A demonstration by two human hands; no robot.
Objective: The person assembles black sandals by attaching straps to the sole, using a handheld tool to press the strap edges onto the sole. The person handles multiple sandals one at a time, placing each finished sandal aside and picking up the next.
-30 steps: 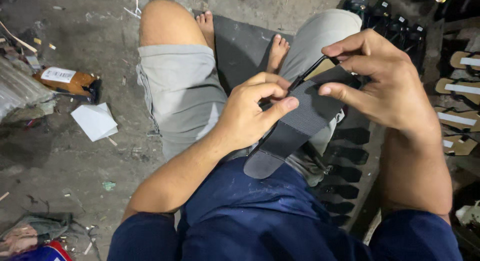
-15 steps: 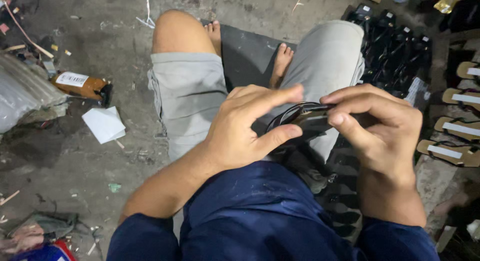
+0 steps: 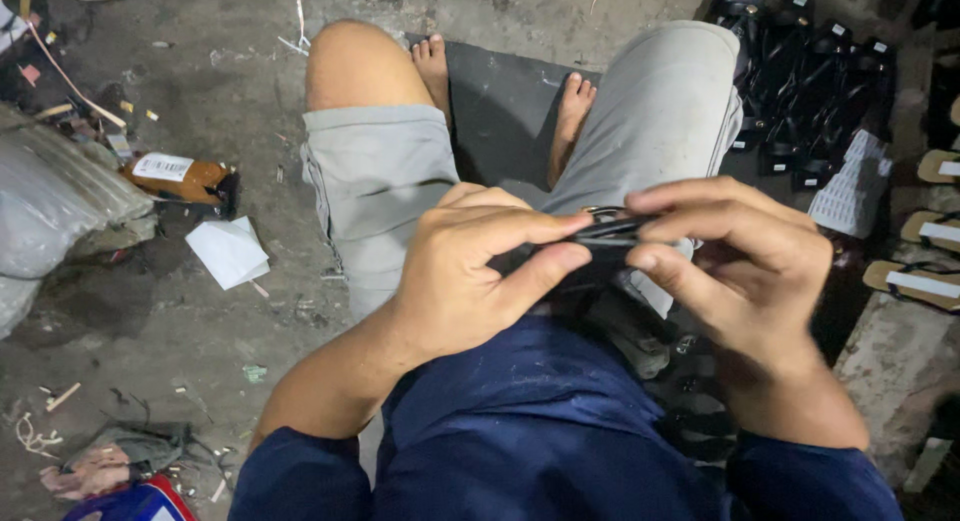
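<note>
Black item: flat dark rubbery sandal piece (image 3: 600,243), centre frame above lap, mostly hidden by fingers
Left hand (image 3: 470,271): thumb and fingers pinching its left end
Right hand (image 3: 740,266): fingertips pinching right end
Handling: likely light, flexible, grippy; hold by edges
Nearby: black sandal straps (image 3: 800,71) upper right

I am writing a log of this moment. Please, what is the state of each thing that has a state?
left hand: closed on black sandal sole
right hand: pinching the same sole
brown bottle: lying on its side on the floor
white paper: flat on the floor
</note>
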